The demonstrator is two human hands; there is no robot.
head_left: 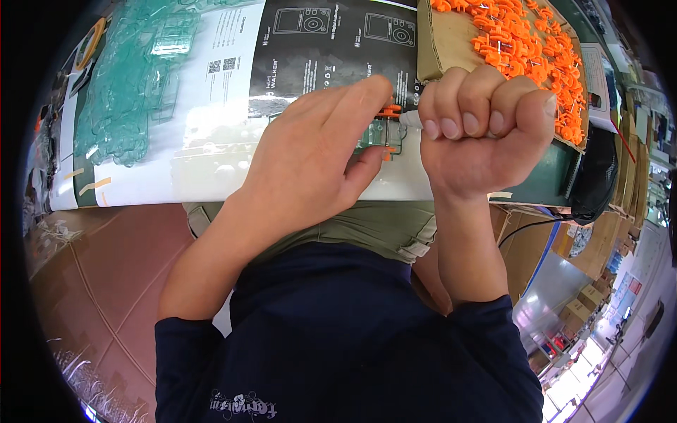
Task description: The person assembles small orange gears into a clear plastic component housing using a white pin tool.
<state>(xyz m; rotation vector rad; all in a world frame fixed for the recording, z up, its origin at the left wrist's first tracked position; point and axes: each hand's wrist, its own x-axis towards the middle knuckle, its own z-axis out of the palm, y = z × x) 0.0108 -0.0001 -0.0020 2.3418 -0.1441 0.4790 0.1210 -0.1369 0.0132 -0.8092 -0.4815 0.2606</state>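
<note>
My left hand [310, 151] is closed around a clear green plastic part [368, 137] at the table's near edge. Its fingers and thumb hide most of that part. A small orange piece [389, 111] sits at the part's far end, and a bit of orange shows at its near end, with a thin metal pin between. My right hand [486, 134] makes a fist, palm side up. From it a whitish tapered tip [409, 120] points left, close to the orange piece. The fist hides the rest of the tipped thing, so its kind cannot be told.
Many clear green plastic parts [134, 106] lie heaped at the left. A cardboard box [451, 53] of loose orange pieces [522, 53] stands at the far right. Printed black and white sheets [310, 63] cover the tabletop. Scissors with orange handles [90, 44] lie far left.
</note>
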